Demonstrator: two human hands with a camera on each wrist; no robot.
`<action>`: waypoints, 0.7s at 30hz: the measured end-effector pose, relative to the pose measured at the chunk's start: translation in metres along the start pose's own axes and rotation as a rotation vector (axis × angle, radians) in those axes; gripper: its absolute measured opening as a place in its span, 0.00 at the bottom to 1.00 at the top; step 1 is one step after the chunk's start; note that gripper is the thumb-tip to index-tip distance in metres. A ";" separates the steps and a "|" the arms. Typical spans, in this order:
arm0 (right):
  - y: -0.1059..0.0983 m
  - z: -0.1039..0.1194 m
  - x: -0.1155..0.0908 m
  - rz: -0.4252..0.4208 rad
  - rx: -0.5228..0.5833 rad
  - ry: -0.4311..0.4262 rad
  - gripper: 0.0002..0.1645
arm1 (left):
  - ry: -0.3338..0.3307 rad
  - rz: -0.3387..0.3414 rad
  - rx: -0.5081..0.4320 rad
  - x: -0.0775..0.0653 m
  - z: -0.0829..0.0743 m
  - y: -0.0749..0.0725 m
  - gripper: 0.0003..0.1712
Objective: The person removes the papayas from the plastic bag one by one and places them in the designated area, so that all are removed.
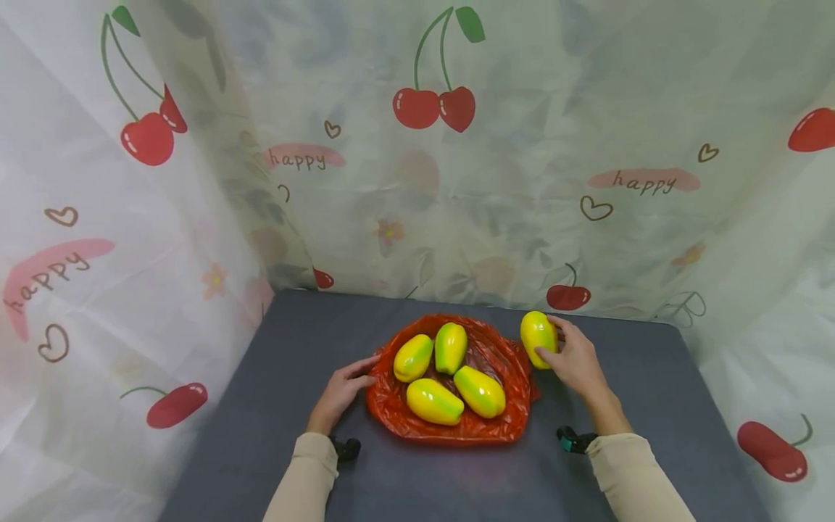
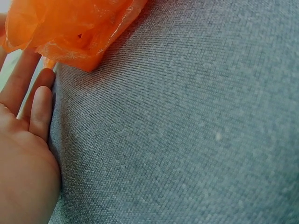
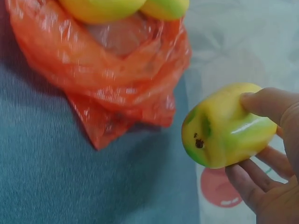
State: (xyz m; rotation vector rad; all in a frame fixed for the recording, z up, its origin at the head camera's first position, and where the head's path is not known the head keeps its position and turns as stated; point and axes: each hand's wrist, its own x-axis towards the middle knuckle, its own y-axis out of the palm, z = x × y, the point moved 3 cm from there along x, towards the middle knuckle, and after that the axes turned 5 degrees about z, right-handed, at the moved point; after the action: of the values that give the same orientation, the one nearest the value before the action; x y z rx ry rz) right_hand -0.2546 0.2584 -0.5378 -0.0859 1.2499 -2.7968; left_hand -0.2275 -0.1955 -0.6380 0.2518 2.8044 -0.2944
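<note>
A red plastic bag (image 1: 450, 439) lies with its mouth rolled wide on the table, and several shiny yellow-green papayas (image 1: 435, 402) sit inside it. At the bag's right, my right hand (image 1: 577, 359) grips another papaya (image 1: 538, 339) between thumb and fingers. The right wrist view shows this papaya (image 3: 229, 126) held beside the bag (image 3: 112, 79), its dark-spotted end facing the camera. My left hand (image 1: 339, 397) has its fingers extended against the bag's left rim. In the left wrist view those fingers (image 2: 41, 112) reach under the bag's crumpled edge (image 2: 79, 37).
The dark grey table (image 1: 450, 482) extends around the bag. A white curtain (image 1: 522, 217) printed with cherries and lettering hangs along the table's back and both sides. Each wrist bears a dark strapped device (image 1: 575, 439).
</note>
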 end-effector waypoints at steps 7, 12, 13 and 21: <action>-0.001 -0.014 0.010 -0.018 -0.008 0.037 0.43 | 0.001 -0.027 0.003 -0.002 0.002 -0.006 0.26; -0.004 -0.029 0.015 -0.024 -0.033 0.094 0.43 | 0.004 -0.017 0.005 0.001 0.004 -0.003 0.26; -0.004 -0.032 0.015 -0.021 -0.042 0.103 0.44 | 0.005 -0.017 0.005 0.001 0.004 -0.003 0.26; -0.004 -0.050 0.014 -0.026 -0.092 0.151 0.43 | 0.003 -0.018 0.002 0.003 0.001 0.002 0.26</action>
State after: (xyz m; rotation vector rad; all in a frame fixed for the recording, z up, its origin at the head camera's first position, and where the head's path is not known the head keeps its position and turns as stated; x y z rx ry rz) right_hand -0.2732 0.2967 -0.5674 0.1075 1.4192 -2.8128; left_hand -0.2299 -0.1934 -0.6406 0.2280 2.8111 -0.3015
